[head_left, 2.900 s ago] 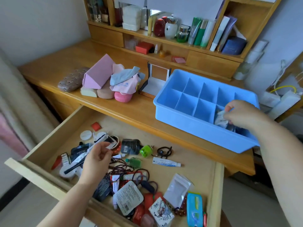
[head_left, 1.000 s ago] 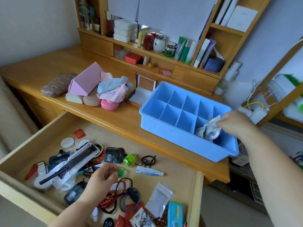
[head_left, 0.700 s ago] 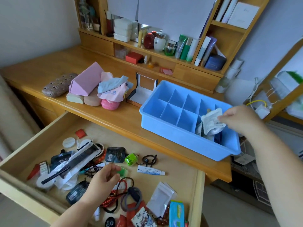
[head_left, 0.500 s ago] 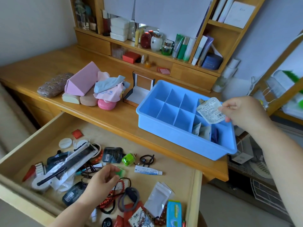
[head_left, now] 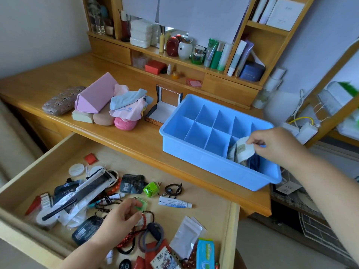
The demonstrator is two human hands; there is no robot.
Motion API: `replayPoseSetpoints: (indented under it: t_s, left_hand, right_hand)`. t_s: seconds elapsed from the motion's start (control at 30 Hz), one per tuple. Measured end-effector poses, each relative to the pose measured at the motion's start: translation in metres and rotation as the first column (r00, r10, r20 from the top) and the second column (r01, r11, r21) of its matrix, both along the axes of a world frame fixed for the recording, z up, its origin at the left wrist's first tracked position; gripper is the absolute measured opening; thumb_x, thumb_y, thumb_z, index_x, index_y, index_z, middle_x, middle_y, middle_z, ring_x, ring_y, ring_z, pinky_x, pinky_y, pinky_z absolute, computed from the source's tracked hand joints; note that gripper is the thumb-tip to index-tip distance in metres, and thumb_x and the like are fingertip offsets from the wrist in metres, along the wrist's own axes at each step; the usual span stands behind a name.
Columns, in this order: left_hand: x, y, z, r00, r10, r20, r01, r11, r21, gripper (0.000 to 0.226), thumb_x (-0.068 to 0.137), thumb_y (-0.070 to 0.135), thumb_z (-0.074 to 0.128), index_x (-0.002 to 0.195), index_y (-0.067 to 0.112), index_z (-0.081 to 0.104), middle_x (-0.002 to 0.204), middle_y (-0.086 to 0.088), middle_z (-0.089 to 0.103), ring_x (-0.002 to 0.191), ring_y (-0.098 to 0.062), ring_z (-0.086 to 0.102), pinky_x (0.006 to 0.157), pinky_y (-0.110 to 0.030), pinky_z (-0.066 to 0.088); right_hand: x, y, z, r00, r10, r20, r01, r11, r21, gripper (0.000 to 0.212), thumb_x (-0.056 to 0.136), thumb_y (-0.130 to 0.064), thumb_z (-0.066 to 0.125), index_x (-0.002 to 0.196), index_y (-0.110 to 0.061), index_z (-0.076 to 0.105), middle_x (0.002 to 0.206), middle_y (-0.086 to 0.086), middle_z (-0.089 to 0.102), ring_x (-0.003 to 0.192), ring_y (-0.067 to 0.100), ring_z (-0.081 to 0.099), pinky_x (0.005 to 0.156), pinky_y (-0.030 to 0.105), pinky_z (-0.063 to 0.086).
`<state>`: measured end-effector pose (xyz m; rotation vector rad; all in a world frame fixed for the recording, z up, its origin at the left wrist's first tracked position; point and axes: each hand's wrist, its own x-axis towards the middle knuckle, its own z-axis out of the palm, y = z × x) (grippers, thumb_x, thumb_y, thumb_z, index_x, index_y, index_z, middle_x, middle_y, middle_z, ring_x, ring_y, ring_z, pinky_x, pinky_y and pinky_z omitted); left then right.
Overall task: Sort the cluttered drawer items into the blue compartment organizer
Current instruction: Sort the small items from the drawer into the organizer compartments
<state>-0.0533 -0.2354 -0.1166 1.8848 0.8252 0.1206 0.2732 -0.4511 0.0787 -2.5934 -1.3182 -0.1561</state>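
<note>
The blue compartment organizer (head_left: pixel 196 159) stands on the desk at the right. My right hand (head_left: pixel 275 146) pinches a white sachet (head_left: pixel 243 150) and holds it in the organizer's near right compartment, where other packets and something dark blue lie. The open wooden drawer (head_left: pixel 219 216) below holds clutter: sachets, bead bracelets, hair ties, a small white tube (head_left: pixel 174 202). My left hand (head_left: pixel 120 220) is over the drawer's middle, pinching a small green item (head_left: pixel 141 204) between thumb and fingers.
On the desk to the left lie a pink triangular case (head_left: pixel 95 96), a patterned glasses case (head_left: pixel 61 100), cloths and sponges. An open small box (head_left: pixel 164 106) stands beside the organizer. Shelves behind carry bottles and tubes. A wire rack is at the right.
My right hand lifted the white sachet above the organizer, then lowered it back into the near right compartment. My left hand stayed over the drawer holding the green item.
</note>
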Motion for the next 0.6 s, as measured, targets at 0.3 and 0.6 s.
replayPoseSetpoints:
  t_s: [0.3, 0.6]
  left_hand:
    - [0.000, 0.000, -0.001, 1.000, 0.011, -0.019, -0.011, 1.000, 0.010, 0.017, 0.087, 0.014, 0.065, 0.094, 0.029, 0.062, 0.081, -0.008, 0.068, 0.073, -0.019, 0.064, 0.069, -0.030, 0.050]
    - [0.001, 0.002, -0.005, 0.998, 0.022, -0.055, -0.019, 0.998, 0.057, 0.020, 0.088, 0.015, 0.063, 0.091, 0.034, 0.060, 0.079, 0.001, 0.067, 0.074, -0.012, 0.063, 0.068, -0.024, 0.049]
  right_hand:
    - [-0.003, 0.027, -0.023, 0.956, 0.000, 0.292, 0.055, 0.982, -0.180, 0.013, 0.071, 0.004, 0.063, 0.080, -0.004, 0.066, 0.067, 0.012, 0.063, 0.063, 0.033, 0.057, 0.052, 0.028, 0.032]
    - [-0.006, 0.032, -0.005, 0.985, -0.170, 0.030, 0.167, 0.893, -0.419, 0.038, 0.088, -0.011, 0.049, 0.118, -0.030, 0.064, 0.117, -0.002, 0.065, 0.111, 0.024, 0.054, 0.076, 0.025, 0.038]
